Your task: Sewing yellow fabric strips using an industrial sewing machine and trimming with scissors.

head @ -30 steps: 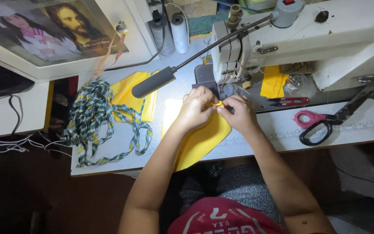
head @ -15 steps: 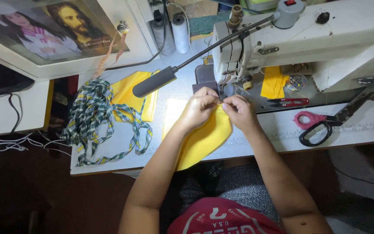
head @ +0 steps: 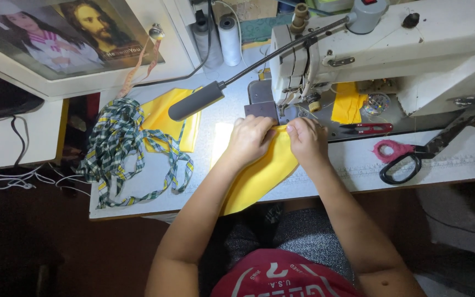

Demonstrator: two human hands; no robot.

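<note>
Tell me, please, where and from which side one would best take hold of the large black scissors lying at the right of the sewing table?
Probably by the handle loops of the black scissors, coming from the table's near edge. The loops lie toward the person, one wrapped in pink, while the closed blades point away toward the sewing machine. The right hand is the nearer one, though it now grips the yellow fabric.

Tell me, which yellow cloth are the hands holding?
The yellow cloth hanging off the table's front edge; both hands pinch its top. The other two lie untouched.

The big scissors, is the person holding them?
No, the big scissors lie alone on the table's right side, while the left hand and right hand both press on the yellow cloth.
</note>
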